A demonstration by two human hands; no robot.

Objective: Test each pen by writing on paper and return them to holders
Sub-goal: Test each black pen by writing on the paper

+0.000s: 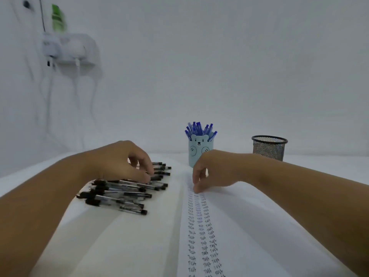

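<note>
Several black pens (119,193) lie in a loose pile on the white table, left of centre. My left hand (123,161) hovers over the pile's far end with its fingers curled down onto the pens; whether it holds one I cannot tell. A long white paper (225,226) runs down the middle, covered with three columns of the handwritten word "Test". My right hand (211,170) rests on the paper's far end, fingertips pointing down onto the sheet, with no pen seen in it. A light blue bear-faced holder (200,149) stands behind it, full of blue pens (199,128). A black mesh holder (269,147) stands to the right.
A white wall shelf (69,48) with a green bottle (58,18) and hanging cables is at the far left. A plain white wall rises close behind the table's back edge.
</note>
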